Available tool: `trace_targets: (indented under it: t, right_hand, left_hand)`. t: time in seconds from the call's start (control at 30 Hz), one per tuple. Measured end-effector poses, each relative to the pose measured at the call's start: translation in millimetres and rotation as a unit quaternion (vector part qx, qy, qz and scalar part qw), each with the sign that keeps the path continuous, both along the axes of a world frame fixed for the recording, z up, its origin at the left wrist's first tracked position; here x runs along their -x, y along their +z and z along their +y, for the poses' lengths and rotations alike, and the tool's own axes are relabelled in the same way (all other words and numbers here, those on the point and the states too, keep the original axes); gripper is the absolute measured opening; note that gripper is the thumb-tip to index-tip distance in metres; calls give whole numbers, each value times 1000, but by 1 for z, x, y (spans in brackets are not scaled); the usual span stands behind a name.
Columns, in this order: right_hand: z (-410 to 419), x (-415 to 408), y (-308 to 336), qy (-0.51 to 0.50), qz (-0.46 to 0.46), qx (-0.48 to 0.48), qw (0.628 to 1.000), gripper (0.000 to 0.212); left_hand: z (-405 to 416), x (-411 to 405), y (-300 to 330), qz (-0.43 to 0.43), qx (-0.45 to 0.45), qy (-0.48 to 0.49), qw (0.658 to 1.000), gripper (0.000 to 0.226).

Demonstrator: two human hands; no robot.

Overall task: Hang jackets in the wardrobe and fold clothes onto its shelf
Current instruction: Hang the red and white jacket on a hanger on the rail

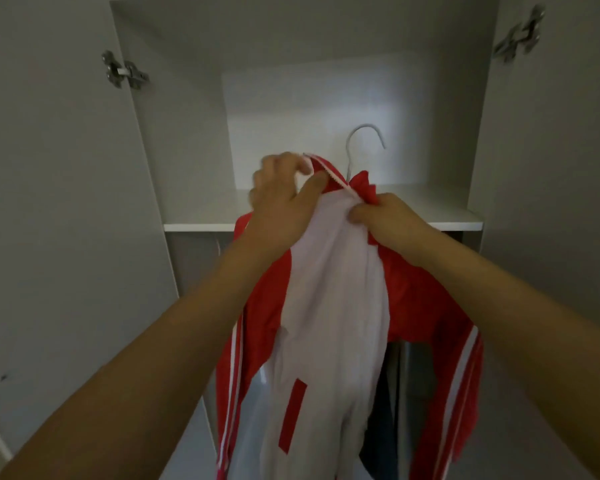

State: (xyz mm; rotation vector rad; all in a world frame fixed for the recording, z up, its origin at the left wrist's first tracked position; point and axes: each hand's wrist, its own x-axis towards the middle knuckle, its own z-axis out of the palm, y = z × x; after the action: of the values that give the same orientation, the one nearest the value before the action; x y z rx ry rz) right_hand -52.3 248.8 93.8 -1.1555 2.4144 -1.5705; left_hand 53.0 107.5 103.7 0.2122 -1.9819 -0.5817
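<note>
Home, likely bedroom. Big white wardrobe (326, 46), doors (49, 202) wide open, metal hinges (123, 70) on sides. White shelf (430, 216) inside. Red-white jacket (329, 306) on hanger (362, 140) out front. Pale floor below.

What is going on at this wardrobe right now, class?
A person stands at an open wardrobe holding up a red and white jacket that is on a hanger. The left hand pinches the collar on one side and the right hand grips it on the other, near the zip. The hanger's hook sticks up free in front of the shelf; it is not hung on anything yet. Something dark shows lower down inside, behind the jacket.
</note>
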Motion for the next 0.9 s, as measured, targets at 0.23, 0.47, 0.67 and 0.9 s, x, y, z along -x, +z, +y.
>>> trace_targets:
  t: [0.23, 0.47, 0.67, 0.9]
  right_hand:
    - [-22, -19, 4, -10, 7, 24, 1000, 37]
    - [-10, -19, 6, -46, 40, 55, 997, 24]
    - [-8, -22, -1, -62, -23, 103, 992, 23]
    - [-3, -36, -1, -74, 7, 121, 990, 24]
  left_hand:
    - [84, -34, -244, -227, -184, 18, 956, 82]
    - [12, -37, -254, -148, -399, 105, 899, 13]
    - [57, -49, -253, -76, -116, 65, 988, 60]
    - [51, -12, -269, -102, -313, 44, 943, 46]
